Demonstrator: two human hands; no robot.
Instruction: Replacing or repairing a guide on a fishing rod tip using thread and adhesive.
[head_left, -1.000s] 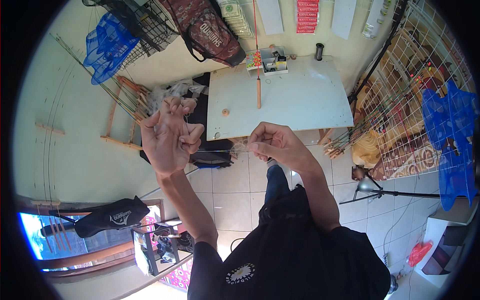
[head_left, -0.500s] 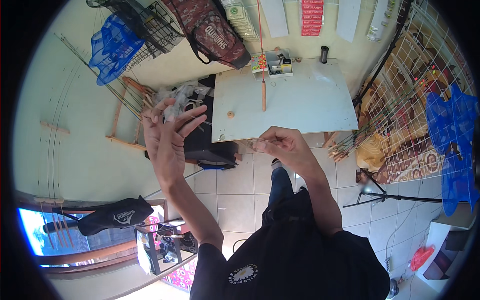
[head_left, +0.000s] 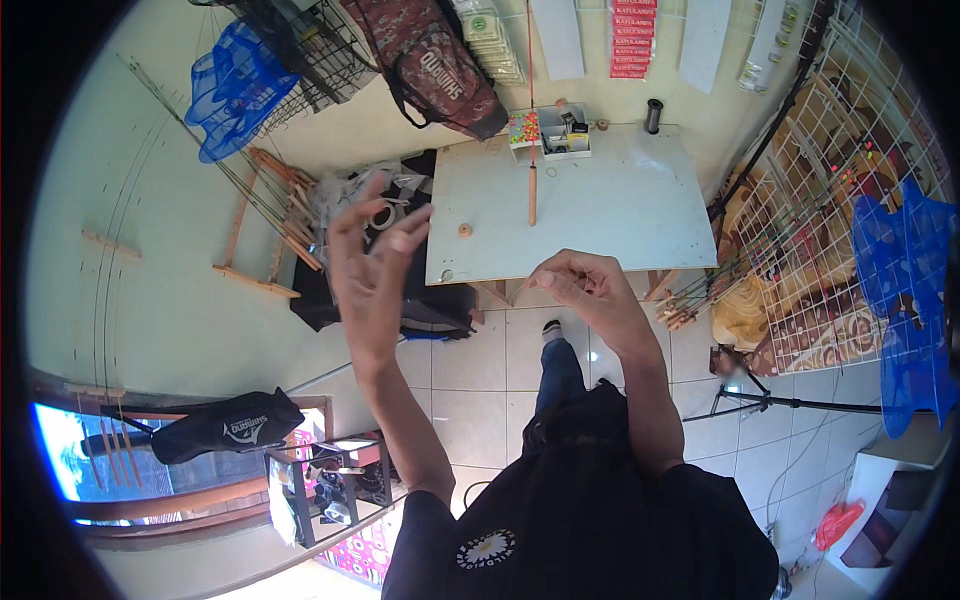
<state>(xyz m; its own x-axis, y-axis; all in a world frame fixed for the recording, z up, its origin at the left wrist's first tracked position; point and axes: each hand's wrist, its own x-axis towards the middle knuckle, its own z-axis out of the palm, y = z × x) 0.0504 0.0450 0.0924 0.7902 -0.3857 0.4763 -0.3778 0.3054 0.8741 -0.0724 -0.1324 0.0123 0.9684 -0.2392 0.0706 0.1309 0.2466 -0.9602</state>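
My left hand (head_left: 372, 275) is raised left of the pale table (head_left: 600, 220), smeared a little by motion, its fingers spread apart with nothing visible in them. At the table's front edge, my right hand (head_left: 590, 287) is closed in a pinch. What it pinches, if anything, is too small or thin to make out. A fishing rod (head_left: 532, 195) with a red shaft and a wooden handle lies on the table beyond the right hand. To the rod's left sits a small wooden spool (head_left: 465, 230).
A white divided box (head_left: 577, 154) with small tackle and a dark line spool (head_left: 654, 115) stand at the table's back. Clear plastic bags (head_left: 345, 195) lie on a black-covered surface at left. A tripod (head_left: 765, 398) and wire rack (head_left: 850, 200) stand at right.
My left hand has moved right, toward the table, its fingers still apart. The right hand has shifted slightly to the right, still pinched.
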